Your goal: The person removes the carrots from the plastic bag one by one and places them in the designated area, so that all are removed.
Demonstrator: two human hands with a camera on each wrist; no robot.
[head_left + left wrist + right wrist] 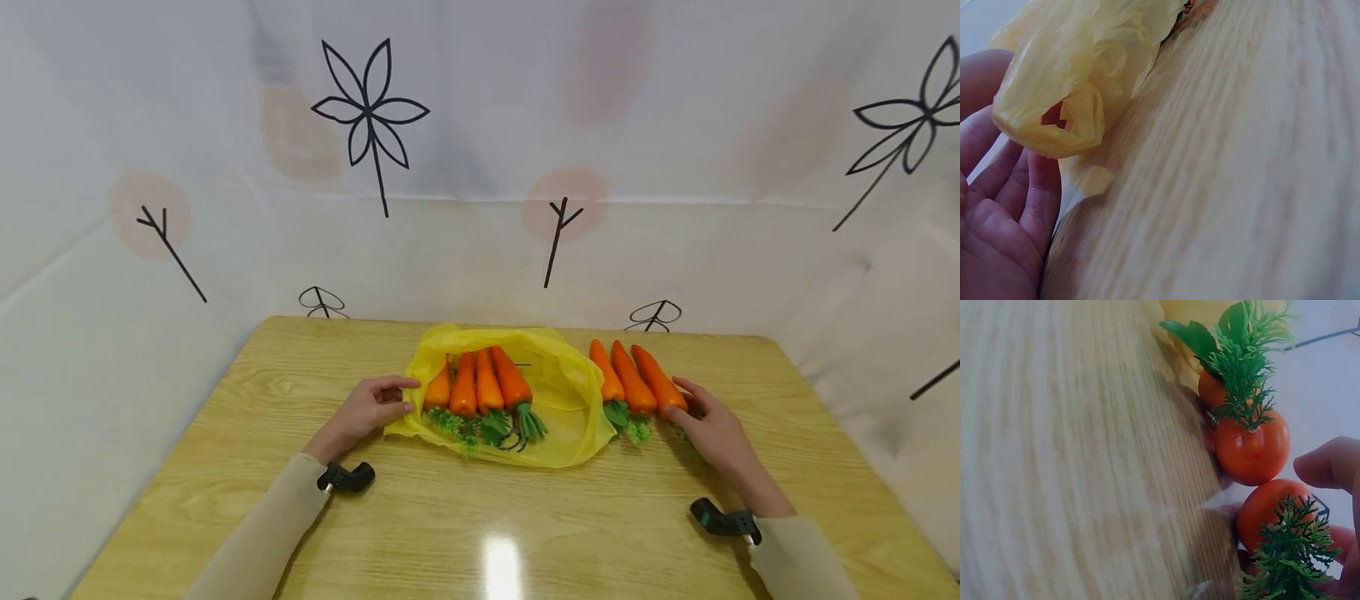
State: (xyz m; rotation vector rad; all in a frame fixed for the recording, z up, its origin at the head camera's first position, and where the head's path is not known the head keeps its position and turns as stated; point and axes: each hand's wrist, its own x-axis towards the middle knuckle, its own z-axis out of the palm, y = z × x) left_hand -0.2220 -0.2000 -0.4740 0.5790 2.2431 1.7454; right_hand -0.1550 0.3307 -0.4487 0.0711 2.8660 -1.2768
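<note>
A yellow plastic bag (573, 429) lies with its wide mouth facing me, and several orange carrots (465, 387) with green tops are inside. My left hand (366, 410) touches the bag's left edge, its fingers fairly straight. In the left wrist view, the bag's crumpled end (1054, 125) lies against those fingers (1041, 194). To the right of the bag, 3 more carrots lie side by side. Around the rightmost carrot (654, 379) are the thumb and fingers of my right hand (716, 429). Its leafy top (1291, 550) shows in the right wrist view; where the fingertips touch is partly hidden.
Beside the held carrot lie the middle carrot (632, 383) and the left one (606, 375), which borders the bag. A wooden table (420, 533) carries everything. White patterned cloth (465, 267) stands behind its far edge and along both sides.
</note>
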